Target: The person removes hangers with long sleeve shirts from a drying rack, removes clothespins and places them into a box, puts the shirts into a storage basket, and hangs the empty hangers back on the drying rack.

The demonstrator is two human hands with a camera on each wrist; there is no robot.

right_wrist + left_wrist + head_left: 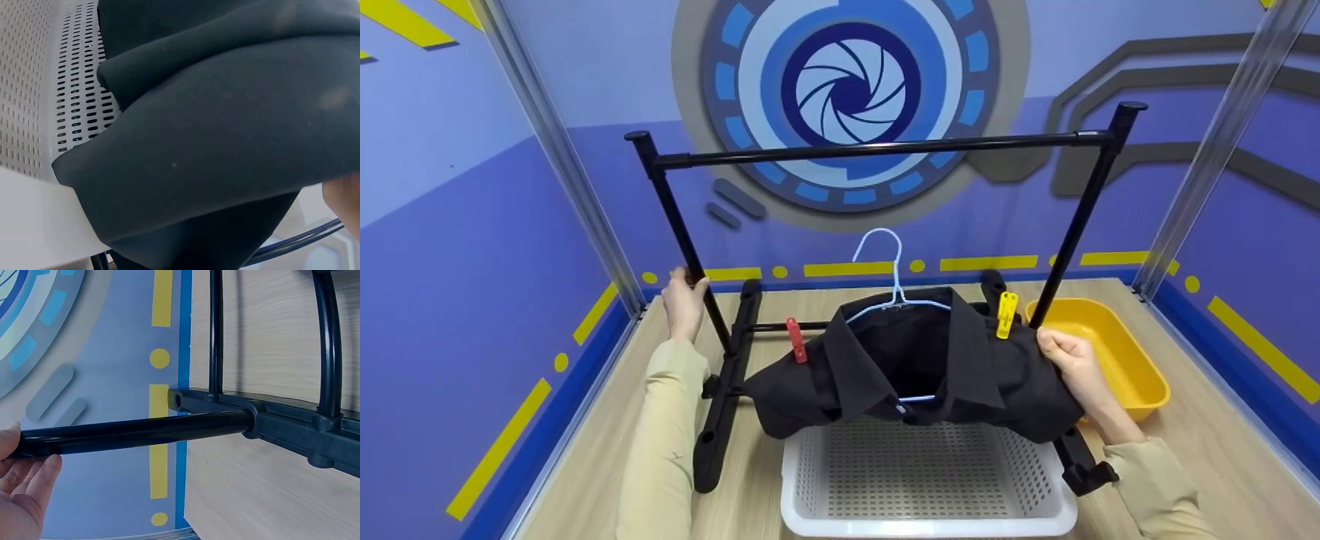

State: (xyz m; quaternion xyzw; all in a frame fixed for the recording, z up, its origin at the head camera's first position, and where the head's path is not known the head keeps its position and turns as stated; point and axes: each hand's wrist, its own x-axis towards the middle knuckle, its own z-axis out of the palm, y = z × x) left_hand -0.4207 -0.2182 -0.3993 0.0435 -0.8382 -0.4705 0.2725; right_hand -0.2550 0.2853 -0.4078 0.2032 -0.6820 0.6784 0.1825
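A black collared shirt lies over a light-blue wire hanger, whose hook stands up below the rack's top bar, apart from it. A red clothespin is clipped at the left shoulder, a yellow clothespin at the right. My left hand grips the left post of the black clothes rack, thumb and fingers around it. My right hand pinches the shirt at its right shoulder, close to the right post; cloth hides most of those fingers in the right wrist view.
A white perforated basket stands beneath the shirt at the front. Behind my right hand is a yellow tray. The rack's black feet rest on the wooden table, with printed walls behind and at both sides.
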